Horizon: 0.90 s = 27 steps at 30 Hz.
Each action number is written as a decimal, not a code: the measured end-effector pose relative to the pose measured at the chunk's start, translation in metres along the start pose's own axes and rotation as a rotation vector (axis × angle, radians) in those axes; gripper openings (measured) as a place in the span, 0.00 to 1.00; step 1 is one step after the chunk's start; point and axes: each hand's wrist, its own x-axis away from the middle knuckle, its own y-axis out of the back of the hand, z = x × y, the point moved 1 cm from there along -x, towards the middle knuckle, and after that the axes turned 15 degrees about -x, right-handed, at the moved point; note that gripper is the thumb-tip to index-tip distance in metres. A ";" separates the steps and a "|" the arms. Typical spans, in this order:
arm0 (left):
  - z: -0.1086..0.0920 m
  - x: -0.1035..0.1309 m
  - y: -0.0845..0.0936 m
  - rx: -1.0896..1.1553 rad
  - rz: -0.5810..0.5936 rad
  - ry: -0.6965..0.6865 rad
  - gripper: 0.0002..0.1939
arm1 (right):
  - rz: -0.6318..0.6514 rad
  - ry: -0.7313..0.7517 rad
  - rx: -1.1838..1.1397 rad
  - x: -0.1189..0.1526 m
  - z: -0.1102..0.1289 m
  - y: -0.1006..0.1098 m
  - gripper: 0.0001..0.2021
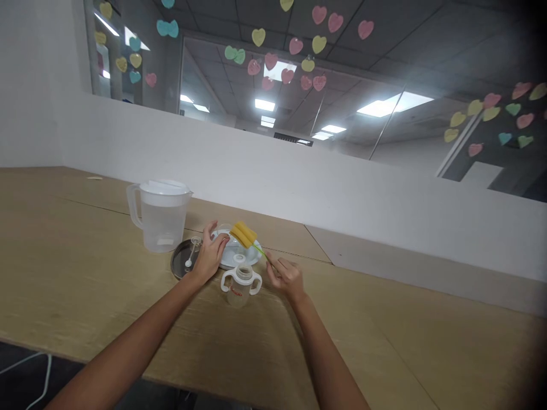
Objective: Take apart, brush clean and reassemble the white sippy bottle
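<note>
My right hand point(287, 276) is closed round the green handle of a sponge brush, whose yellow sponge head point(244, 234) points up and left over a light plate point(228, 259). My left hand point(212, 250) is at the plate's left side, thumb and fingers curled near a clear, rounded item; what they hold is too small to make out. Below the sponge, a clear bottle point(238, 291) with two white handles stands upright and open on the table. A white straw piece point(192, 254) lies on a dark round tray point(176, 262) left of my left hand.
A large clear pitcher point(164, 219) with a white lid stands behind the dark tray, on the wooden table point(128, 279). A white wall point(239, 165) rises behind the table, with heart-shaped notes on the glass above. The table's front edge runs across the lower left.
</note>
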 end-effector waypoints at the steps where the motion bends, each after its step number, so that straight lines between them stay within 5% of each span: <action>1: -0.001 0.000 -0.001 0.009 0.019 0.003 0.13 | 0.004 -0.005 0.001 0.000 0.000 0.000 0.12; 5: -0.004 0.001 0.001 0.020 0.046 -0.037 0.11 | 0.029 -0.019 -0.007 0.002 -0.003 -0.001 0.12; 14: -0.006 0.000 0.017 0.048 -0.180 -0.035 0.19 | 0.076 0.000 -0.046 0.002 -0.002 0.001 0.13; 20: -0.009 0.002 0.017 0.136 -0.078 -0.120 0.17 | 0.091 -0.011 -0.072 0.002 0.000 0.002 0.09; 27: -0.004 0.001 0.013 0.214 0.049 0.019 0.16 | 0.063 0.008 -0.067 -0.001 0.004 0.002 0.07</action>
